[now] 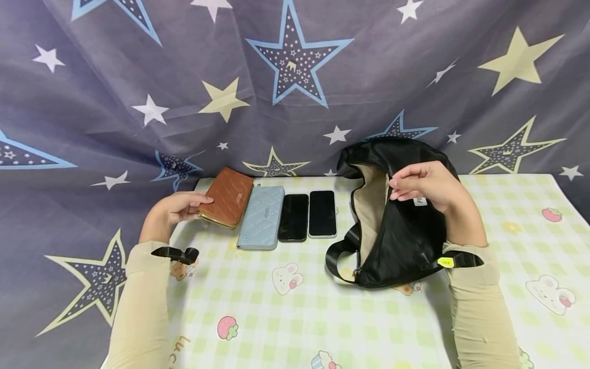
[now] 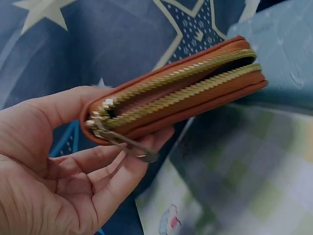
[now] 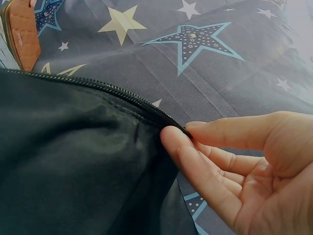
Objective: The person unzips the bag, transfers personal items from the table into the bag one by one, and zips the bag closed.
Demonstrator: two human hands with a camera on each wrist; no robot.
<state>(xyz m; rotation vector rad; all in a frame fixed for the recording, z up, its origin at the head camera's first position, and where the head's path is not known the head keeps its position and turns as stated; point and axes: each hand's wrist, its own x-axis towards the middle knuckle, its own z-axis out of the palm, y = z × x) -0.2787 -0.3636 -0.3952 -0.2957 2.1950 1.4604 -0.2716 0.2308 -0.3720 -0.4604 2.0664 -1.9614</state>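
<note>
Between thumb and fingers, my left hand [image 1: 183,204] grips the brown quilted zip wallet [image 1: 229,197] by its near left corner, tilted up off the table. In the left wrist view the gold zipper [image 2: 181,83] of that wallet gapes along its edge, its pull hanging by the fingers. On the right, my right hand [image 1: 426,184] pinches the zippered edge of the black bag [image 1: 405,241]. The bag's mouth stands open, showing the beige lining [image 1: 372,205]. Seen from the right wrist, thumb and fingertips hold the black zipper edge [image 3: 142,105].
Beside the brown wallet lies a light blue quilted wallet [image 1: 262,218]. Two dark-screened phones follow to its right, a black one [image 1: 293,218] and a light-edged one [image 1: 322,214]. A green checked cloth [image 1: 295,318] covers the table; a star-patterned curtain [image 1: 295,128] hangs behind.
</note>
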